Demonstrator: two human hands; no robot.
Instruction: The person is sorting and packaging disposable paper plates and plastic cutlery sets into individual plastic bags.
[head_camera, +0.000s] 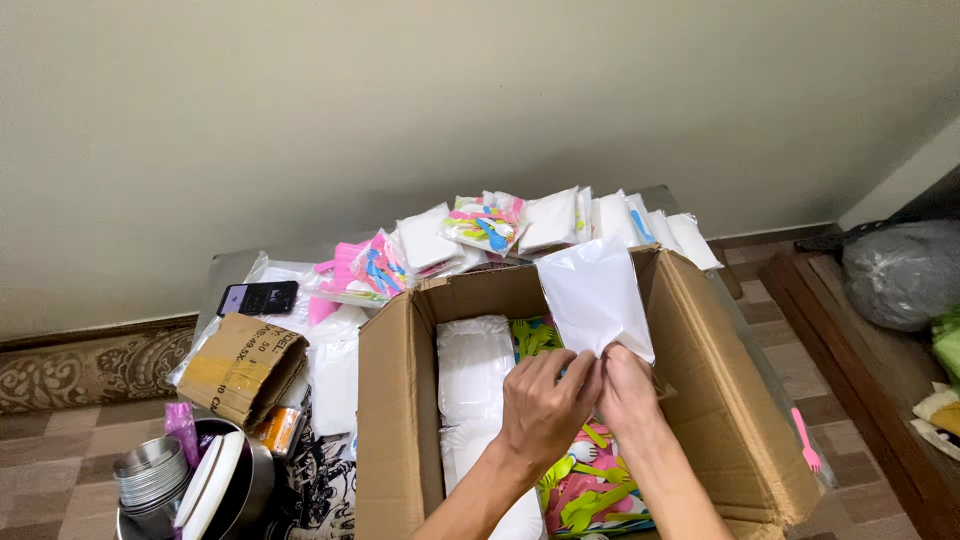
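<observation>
Open brown cardboard box (400, 400) centre, white packs (472, 365) and clear bags of green and pink cutlery (590, 495) inside, white plastic pouch (597, 295) held above it, sealed packs (520, 225) piled behind, folded brown carton (243, 367) left, dark phone screen (258, 297) beyond.

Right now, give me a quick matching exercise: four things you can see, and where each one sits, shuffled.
Things:
1. white bag
2. phone
3. pink fork
4. steel cups

Places:
A. lying outside the cardboard box, by its right flap
B. stacked at the bottom left, beside a round tin
C. held above the open box by the left hand and right hand
D. flat on the table behind the box, to the left

Pairs: 1-C, 2-D, 3-A, 4-B
</observation>
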